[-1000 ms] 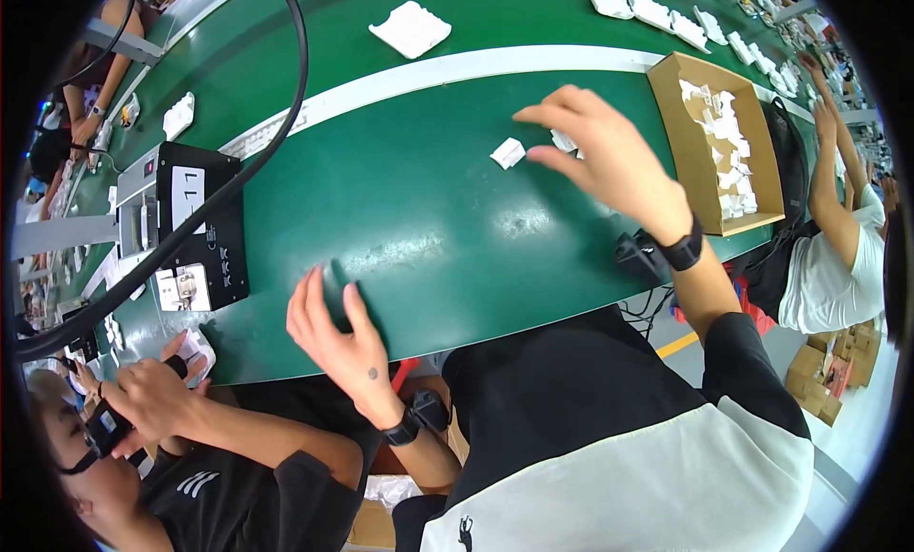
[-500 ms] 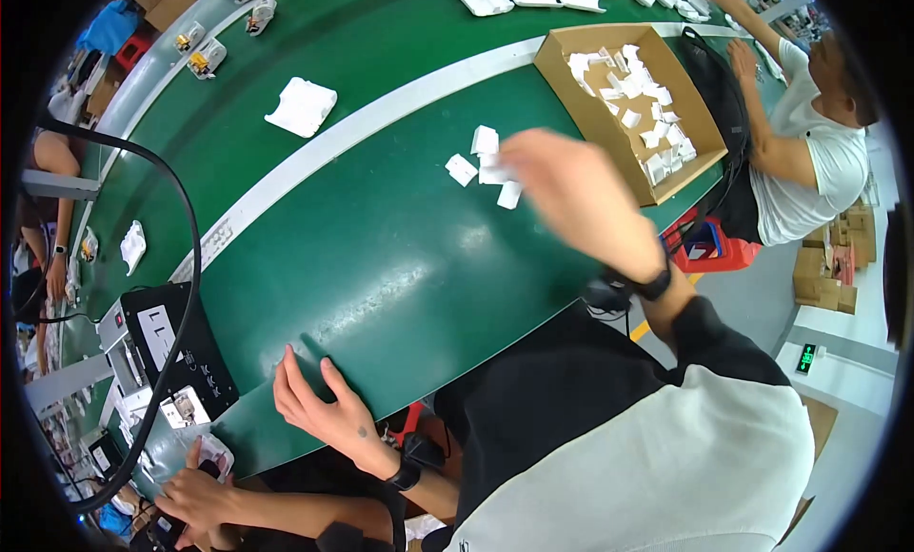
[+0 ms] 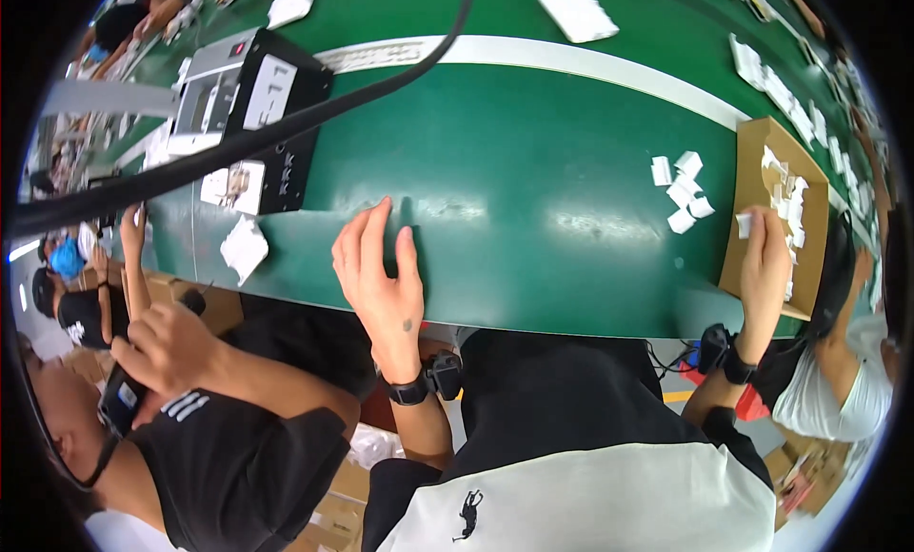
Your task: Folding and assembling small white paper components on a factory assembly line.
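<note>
My right hand [image 3: 767, 264] is over the near left part of an open cardboard box [image 3: 755, 147], fingers pinched together. At its fingertips is a small white plastic piece [image 3: 745, 226]. Similar small white pieces [image 3: 792, 209] lie loose inside the box, partly covered by that hand. Left of the box, a little cluster of white plastic pieces [image 3: 683, 191] rests on the green table [image 3: 495, 171]. My left hand [image 3: 381, 281] lies at the table's near edge, fingers spread and holding nothing.
A black machine [image 3: 295, 142] stands at the left, with a thick black cable [image 3: 381, 87] crossing before it. White plastic housings [image 3: 577, 15] lie beyond the pale strip. A co-worker's hand [image 3: 171, 347] is near at left; another person [image 3: 828, 390] sits at right.
My right hand has gone from the cluster of white pieces to the box. My left hand stays spread on the table. The whole view has turned.
</note>
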`<state>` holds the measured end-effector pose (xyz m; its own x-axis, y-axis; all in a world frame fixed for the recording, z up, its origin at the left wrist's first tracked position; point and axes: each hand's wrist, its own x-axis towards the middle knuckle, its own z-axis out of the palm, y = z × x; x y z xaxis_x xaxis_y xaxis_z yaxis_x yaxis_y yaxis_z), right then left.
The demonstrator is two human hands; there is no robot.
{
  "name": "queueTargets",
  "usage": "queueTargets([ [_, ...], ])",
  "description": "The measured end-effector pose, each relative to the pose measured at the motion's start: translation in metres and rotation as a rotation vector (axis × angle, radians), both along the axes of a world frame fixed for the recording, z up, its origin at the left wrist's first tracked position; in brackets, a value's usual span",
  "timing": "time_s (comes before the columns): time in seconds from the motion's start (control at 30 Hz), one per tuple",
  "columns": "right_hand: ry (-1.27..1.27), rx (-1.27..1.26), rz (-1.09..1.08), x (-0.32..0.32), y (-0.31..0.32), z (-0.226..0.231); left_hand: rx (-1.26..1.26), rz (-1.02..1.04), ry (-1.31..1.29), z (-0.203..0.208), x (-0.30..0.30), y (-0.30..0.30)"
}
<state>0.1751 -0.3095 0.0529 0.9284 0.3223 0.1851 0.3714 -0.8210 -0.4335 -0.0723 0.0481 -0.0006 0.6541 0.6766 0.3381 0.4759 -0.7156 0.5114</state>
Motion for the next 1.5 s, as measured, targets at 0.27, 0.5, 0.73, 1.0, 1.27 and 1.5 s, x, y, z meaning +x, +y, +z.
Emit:
queueTargets([
  [0.27,0.112,0.000,0.035,-0.031,-0.004,0.011,0.393,0.562,-0.091,-0.030,-0.072,0.107],
  [0.5,-0.140,0.260,0.043,-0.037,0.048,0.049,0.319,0.461,-0.030,-0.015,-0.061,0.092],
  [0.73,0.391,0.291,0.576,-0.022,0.118,-0.017,0.065,0.157,0.102,0.009,-0.044,-0.016],
  [1.0,0.108,0.051,0.703,-0.013,0.129,0.000,-0.028,-0.411,0.048,0.015,0.028,-0.040],
  [1.27,0.022,0.098,0.884,-0.034,0.168,0.007,-0.119,-0.438,0.001,0.007,0.048,-0.042],
  [1.5,-0.007,-0.004,0.958,-0.033,0.179,0.007,-0.072,-0.445,-0.040,0.006,0.044,-0.044],
])
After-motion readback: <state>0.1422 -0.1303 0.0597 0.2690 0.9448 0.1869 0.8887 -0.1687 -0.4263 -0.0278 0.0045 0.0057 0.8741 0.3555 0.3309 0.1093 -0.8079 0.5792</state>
